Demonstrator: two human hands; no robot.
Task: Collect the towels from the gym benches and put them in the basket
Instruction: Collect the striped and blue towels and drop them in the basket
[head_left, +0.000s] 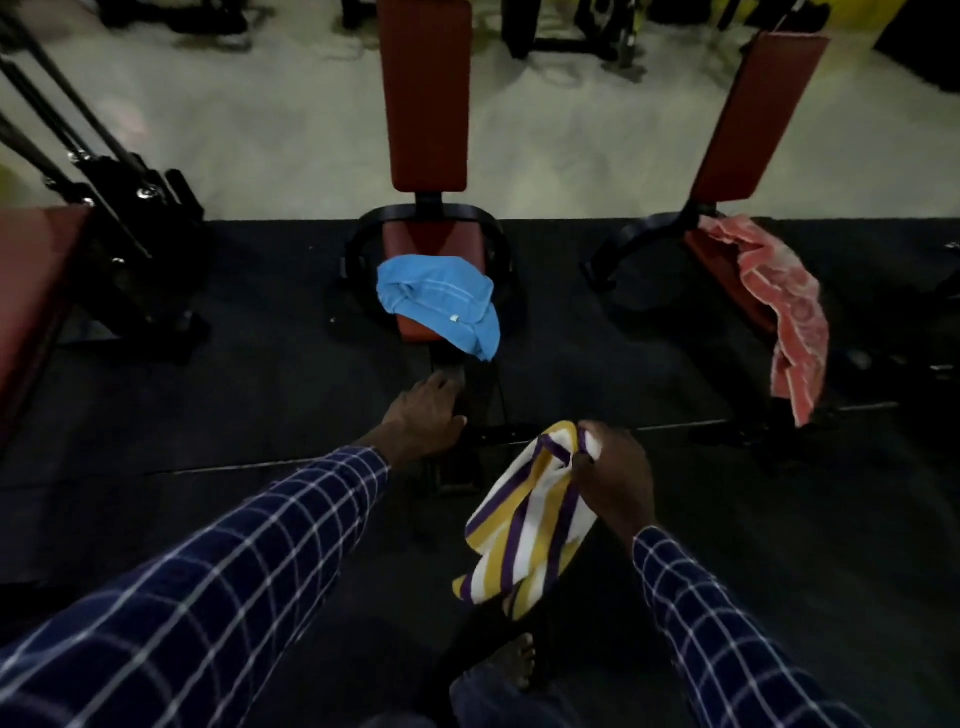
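Note:
A blue towel (441, 304) lies crumpled on the seat of the middle red bench (423, 104). My left hand (423, 415) is stretched out just below it, fingers apart and holding nothing. My right hand (615, 473) grips a yellow, white and purple striped towel (524, 525) that hangs down over the dark floor. A pink towel (779, 306) drapes over the seat edge of the right red bench (753, 119). No basket is in view.
A weight machine with black cables (104, 208) stands at the left, beside another red pad (31, 301). Black bench frames and feet spread over the dark mat. Pale floor lies beyond the benches. My bare foot (514, 660) shows at the bottom.

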